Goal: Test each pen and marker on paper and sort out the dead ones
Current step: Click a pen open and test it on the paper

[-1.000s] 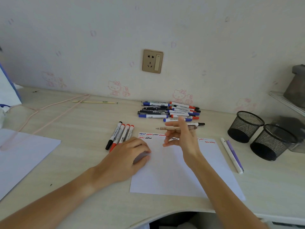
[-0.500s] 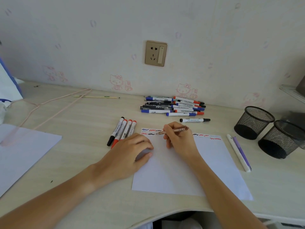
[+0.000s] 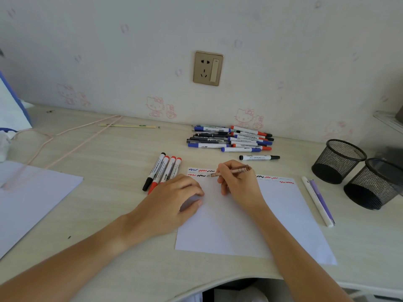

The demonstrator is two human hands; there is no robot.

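A white test sheet (image 3: 250, 225) lies in front of me, with red, blue and black squiggles along its top edge. My right hand (image 3: 238, 186) grips a brown pen (image 3: 234, 171), its tip touching the paper beside the squiggles. My left hand (image 3: 172, 201) rests on the sheet's left edge with its fingers curled over it. Several markers (image 3: 163, 171) lie in a row left of the sheet. A pile of markers and pens (image 3: 231, 139) sits by the wall, and a single black-capped marker (image 3: 259, 157) lies just in front of it.
Two black mesh pen cups (image 3: 338, 162) (image 3: 373, 184) stand at the right. A white pen (image 3: 317, 201) and a purple pen (image 3: 322, 200) lie beside the sheet's right edge. Another white sheet (image 3: 28, 199) lies at the left, with a pink cord (image 3: 65, 140) behind it.
My right hand came down from above the sheet with the brown pen and set its tip on the paper. My left hand stayed on the sheet.
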